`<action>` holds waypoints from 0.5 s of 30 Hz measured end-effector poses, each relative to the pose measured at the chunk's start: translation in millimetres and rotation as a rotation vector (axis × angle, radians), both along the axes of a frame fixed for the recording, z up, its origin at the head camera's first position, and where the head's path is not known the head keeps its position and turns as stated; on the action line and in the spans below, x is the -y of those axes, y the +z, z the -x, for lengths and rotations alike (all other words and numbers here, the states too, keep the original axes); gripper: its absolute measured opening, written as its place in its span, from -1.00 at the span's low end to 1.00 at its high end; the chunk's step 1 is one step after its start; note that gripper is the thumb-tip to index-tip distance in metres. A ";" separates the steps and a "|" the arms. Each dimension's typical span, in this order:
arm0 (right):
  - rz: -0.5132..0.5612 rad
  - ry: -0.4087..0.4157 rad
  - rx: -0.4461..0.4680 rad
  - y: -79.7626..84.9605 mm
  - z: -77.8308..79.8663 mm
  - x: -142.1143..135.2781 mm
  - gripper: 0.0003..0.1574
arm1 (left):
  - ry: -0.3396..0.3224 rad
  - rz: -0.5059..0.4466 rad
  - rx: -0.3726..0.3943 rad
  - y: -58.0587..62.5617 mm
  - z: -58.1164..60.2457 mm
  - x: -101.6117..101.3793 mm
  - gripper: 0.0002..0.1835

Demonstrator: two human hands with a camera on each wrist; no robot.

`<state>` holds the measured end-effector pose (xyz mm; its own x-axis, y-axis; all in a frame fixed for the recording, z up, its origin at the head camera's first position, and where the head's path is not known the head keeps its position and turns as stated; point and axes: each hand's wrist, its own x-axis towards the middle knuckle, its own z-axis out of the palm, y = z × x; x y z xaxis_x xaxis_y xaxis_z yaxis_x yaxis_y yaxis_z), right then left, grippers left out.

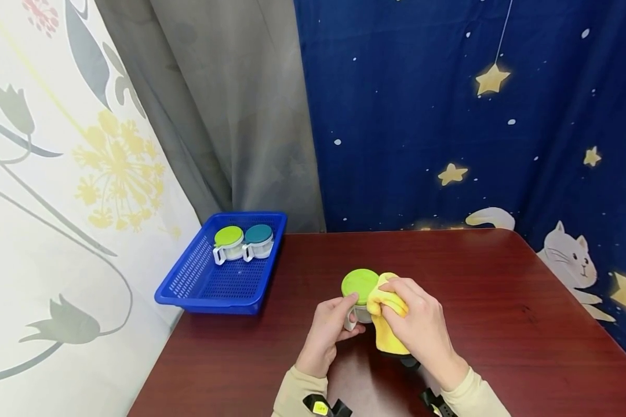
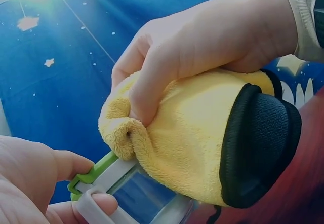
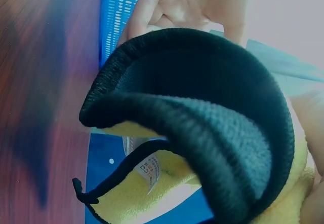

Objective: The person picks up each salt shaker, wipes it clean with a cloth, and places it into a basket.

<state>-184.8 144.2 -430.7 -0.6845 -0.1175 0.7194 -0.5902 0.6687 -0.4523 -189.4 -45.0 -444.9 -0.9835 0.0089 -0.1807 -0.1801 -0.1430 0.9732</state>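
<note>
My left hand (image 1: pixel 326 330) grips the white handle (image 2: pixel 96 203) of a clear seasoning jar (image 1: pixel 364 314), its thumb at the edge of the lime-green lid (image 1: pixel 359 284). In my right hand (image 1: pixel 419 315) is a bunched yellow cloth (image 1: pixel 388 324), pinched between thumb and fingers and pressed to the right side of the lid and jar. The left wrist view shows the cloth (image 2: pixel 187 138) covering part of the lid, with black trim and a dark grey underside (image 2: pixel 263 148). In the right wrist view the folded cloth (image 3: pixel 192 72) hides the jar almost entirely.
A blue plastic basket (image 1: pixel 203 298) stands at the table's left side. Inside it are two similar jars, one with a green lid (image 1: pixel 228 235) and one with a teal lid (image 1: pixel 258 233). The dark red table (image 1: pixel 490 301) reaches back to a starry blue curtain (image 1: pixel 428 116).
</note>
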 end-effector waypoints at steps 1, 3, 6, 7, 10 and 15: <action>0.000 0.004 -0.001 0.0 -0.1 -0.3 -0.57 | -0.002 -0.006 0.000 0.5 -0.2 0.2 -0.56; -0.002 0.009 -0.001 0.0 -0.3 -0.7 -0.57 | -0.005 -0.013 -0.009 0.3 -0.4 0.8 -0.55; -0.003 0.011 0.000 -0.1 -0.7 -0.9 -0.58 | -0.008 -0.022 -0.018 0.3 -0.6 1.5 -0.54; -0.001 0.009 0.000 -0.4 -0.7 -1.1 -0.59 | -0.009 -0.027 -0.021 0.3 -0.7 1.6 -0.54; 0.012 -0.003 -0.002 -4.2 -0.2 -2.1 -0.60 | -0.017 -0.040 -0.020 0.6 -1.2 1.5 -0.54; 0.019 -0.021 0.014 -24.4 3.9 -5.2 -0.58 | -0.024 -0.059 -0.018 -1.6 -1.7 3.8 -0.55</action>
<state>-188.7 149.4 -455.1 -0.6968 -0.0891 0.7118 -0.5693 0.6723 -0.4732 -187.7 -48.8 -446.5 -0.9859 0.0428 -0.1615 -0.1668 -0.1959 0.9663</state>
